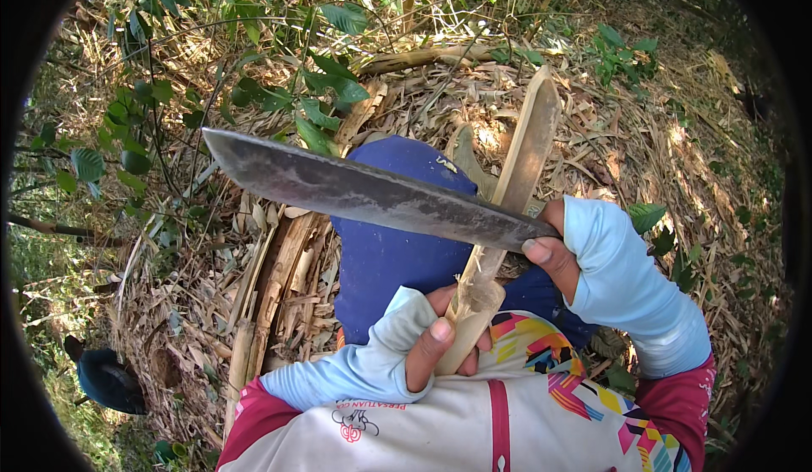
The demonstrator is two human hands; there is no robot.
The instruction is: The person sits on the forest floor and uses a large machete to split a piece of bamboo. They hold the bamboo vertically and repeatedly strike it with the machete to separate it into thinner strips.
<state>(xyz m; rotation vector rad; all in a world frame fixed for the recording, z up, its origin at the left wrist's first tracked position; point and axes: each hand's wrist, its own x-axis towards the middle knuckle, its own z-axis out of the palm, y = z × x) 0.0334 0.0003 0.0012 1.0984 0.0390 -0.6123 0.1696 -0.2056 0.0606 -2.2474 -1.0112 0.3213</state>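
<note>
Bamboo strip point(518, 176) gripped at its near end by left hand point(436, 341), slanting up and far-right over blue-clad knee point(397, 256), presumably to steady it against blade. Long dark machete point(355, 191) clamped at its handle end in right hand point(562, 252), edge laid across strip mid-length, tip reaching left toward split bamboo lengths point(275, 294) on leaf litter point(660, 150). No packages or signs visible; only small red emblem point(351, 430) on near white shirt

Daylight, dappled through foliage: you get blown-out patches on the leaf litter point(677, 146) upper right, shade on the left. Centre is sharp, with slight glare on the blade point(364, 191). Heavy fisheye bend and black vignette at the rim.
</note>
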